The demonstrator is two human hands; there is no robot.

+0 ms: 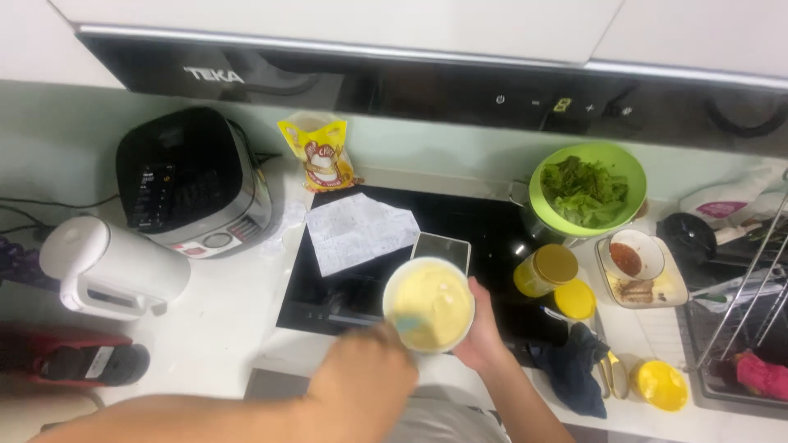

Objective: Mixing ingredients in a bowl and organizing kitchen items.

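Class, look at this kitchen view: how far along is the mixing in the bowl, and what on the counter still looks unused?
Looks done: the pale yellow batter in the white bowl appears smooth. In hand: the right hand steadies the bowl while the left hand works a blurred utensil in it. Left: the green bowl of leaves, the yellow-lidded jars and the small dish of red spice sit apart, seemingly untouched.

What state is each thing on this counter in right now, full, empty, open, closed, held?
Bowl: full of pale yellow batter, held by the right hand.
Left hand: blurred, gripping a teal tool in the batter.
Green bowl: filled with leafy greens.
Jar: lid on.
White kettle: lid closed.
Cooker: lid shut.
Phone: screen dark.
Paper: unfolded, creased, lying on the hob.
Small dish: holds red-brown powder.
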